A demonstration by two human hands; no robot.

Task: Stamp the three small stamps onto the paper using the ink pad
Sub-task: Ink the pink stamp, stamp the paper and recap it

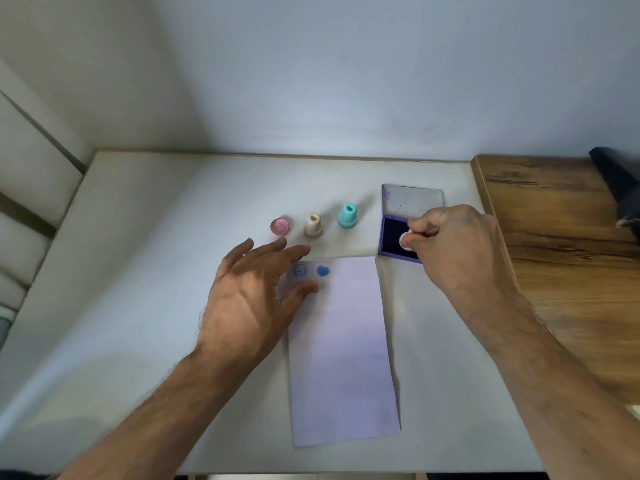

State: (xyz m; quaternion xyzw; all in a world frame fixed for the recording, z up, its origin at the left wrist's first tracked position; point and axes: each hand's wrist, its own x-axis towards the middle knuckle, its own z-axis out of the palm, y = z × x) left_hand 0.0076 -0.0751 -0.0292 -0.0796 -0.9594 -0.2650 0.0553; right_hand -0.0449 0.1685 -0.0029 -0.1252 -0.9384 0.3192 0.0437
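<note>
I see my right hand closed around a small pink stamp, fingertips pinching it, its face down on the dark pad of the open ink pad. The ink pad is a purple case on the right part of the desk, its lid tilted back behind it; I can read no label or writing on it.

Just left of the ink pad and a little nearer to me lies the paper, a long pale sheet running toward me. Near its far left corner are two blue prints: a round one with a design too small to read, and beside it a solid heart.

My left hand is spread open, holding nothing, fingers splayed over the paper's far left corner; the thumb seems to touch the sheet, though I cannot tell for certain.

Beyond the paper stand three small pieces in a row: a pink round cap on the left, a cream stamp in the middle, and a teal stamp on the right, both stamps upright.

To the right, a wooden surface butts against the desk, with a dark object at its far edge.
</note>
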